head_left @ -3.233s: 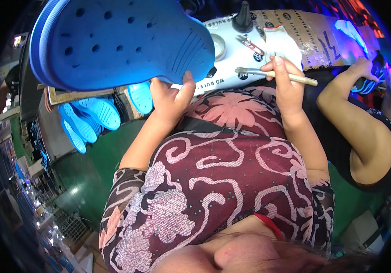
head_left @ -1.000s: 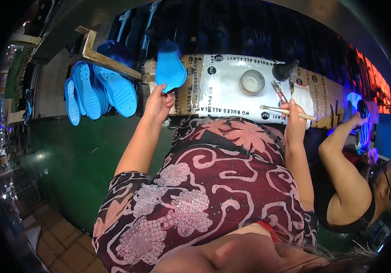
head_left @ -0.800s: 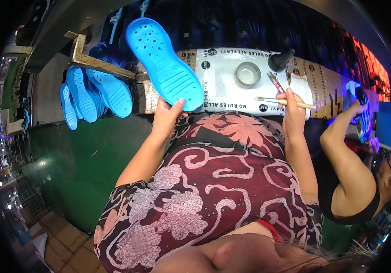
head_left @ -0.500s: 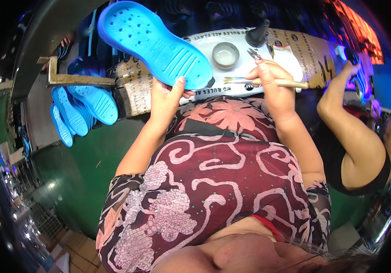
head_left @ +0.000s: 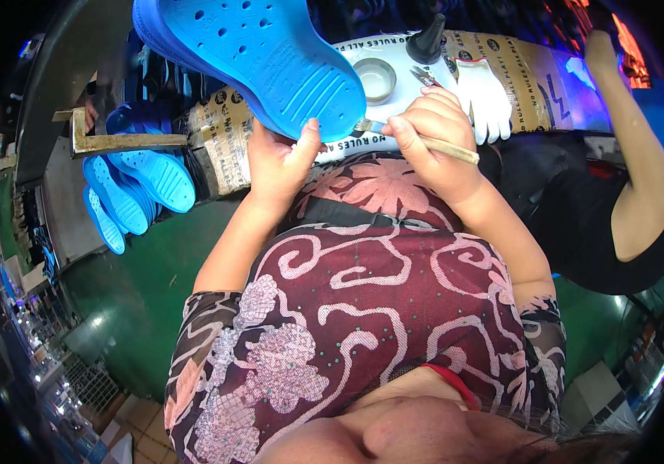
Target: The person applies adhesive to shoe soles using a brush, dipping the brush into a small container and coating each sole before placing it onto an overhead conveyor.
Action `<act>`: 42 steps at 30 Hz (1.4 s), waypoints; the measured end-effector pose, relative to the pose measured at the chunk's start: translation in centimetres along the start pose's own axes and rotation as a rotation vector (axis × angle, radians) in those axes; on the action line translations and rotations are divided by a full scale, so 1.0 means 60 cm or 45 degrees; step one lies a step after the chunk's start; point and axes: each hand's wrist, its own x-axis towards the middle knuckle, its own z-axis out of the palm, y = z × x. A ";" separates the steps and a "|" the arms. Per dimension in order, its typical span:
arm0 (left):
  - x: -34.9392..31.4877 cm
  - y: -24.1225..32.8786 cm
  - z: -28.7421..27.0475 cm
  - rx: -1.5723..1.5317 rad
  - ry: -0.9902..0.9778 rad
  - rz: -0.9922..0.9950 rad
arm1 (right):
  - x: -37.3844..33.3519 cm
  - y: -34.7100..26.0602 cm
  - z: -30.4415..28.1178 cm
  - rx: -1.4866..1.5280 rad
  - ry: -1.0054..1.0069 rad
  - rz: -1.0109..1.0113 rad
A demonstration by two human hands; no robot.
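head view: left hand (head_left: 279, 158) grasping blue clog (head_left: 254, 54), right hand (head_left: 432, 135) clenched on brush (head_left: 417, 139) at its sole edge; coating judged barely begun

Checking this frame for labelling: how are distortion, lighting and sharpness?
Head view: strong fisheye bend with a black rim; the blue clog sole, left hand and right hand with its brush are sharp and evenly lit; coloured glare at upper right.

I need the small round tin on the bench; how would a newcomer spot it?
Start at the paper-covered bench ahead of the person. Just beyond the heel of the big blue sole in the left hand sits the tin. It is the only shallow, round metal dish there, left of the black cone-topped bottle.
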 end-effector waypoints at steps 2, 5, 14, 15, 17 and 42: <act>-0.002 -0.004 -0.010 0.036 -0.037 -0.093 | -0.004 0.003 -0.009 -0.006 0.011 0.016; -0.003 -0.008 -0.010 0.037 -0.017 -0.077 | -0.007 0.004 -0.014 0.000 0.031 0.034; -0.006 -0.009 -0.002 0.106 -0.054 0.023 | -0.007 0.005 -0.011 -0.064 0.003 -0.043; -0.007 -0.009 -0.001 0.110 -0.052 0.022 | -0.009 0.006 -0.015 -0.082 0.007 -0.018; -0.009 -0.009 0.002 0.119 -0.014 0.093 | -0.011 0.009 -0.018 -0.066 0.036 -0.028; -0.002 -0.016 0.010 0.127 0.012 0.272 | -0.026 -0.017 -0.025 0.102 -0.021 0.067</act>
